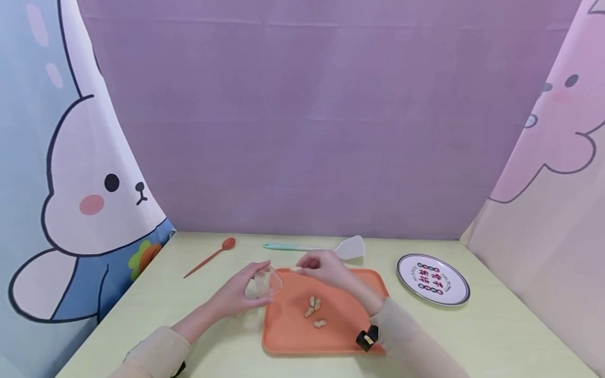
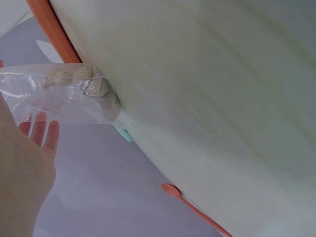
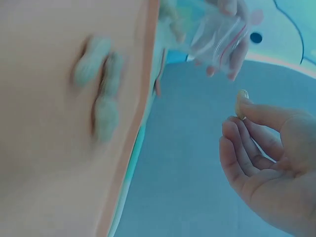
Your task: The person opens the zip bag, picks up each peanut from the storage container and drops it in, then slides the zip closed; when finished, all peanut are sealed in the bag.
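Observation:
My left hand [image 1: 232, 295] holds a clear zip bag [image 2: 64, 94] with several peanuts at its bottom, the bag's mouth spread and facing right. Just to the right of that mouth, over the tray's back edge, my right hand [image 1: 326, 269] pinches one peanut [image 3: 242, 102] between thumb and fingertips; it is apart from the bag. Below the hands lies an orange tray [image 1: 288, 336]. A small cluster of unshelled peanuts [image 1: 317, 304] lies on it, with one single peanut [image 1: 320, 324] nearer the front.
An orange-red spoon [image 1: 229, 243] lies at the back left of the pale yellow table [image 1: 501, 346]. Behind the tray is a spatula [image 1: 351, 248] with a white blade and mint handle. A white plate [image 1: 434, 279] with a dark rim and red lettering stands on the right.

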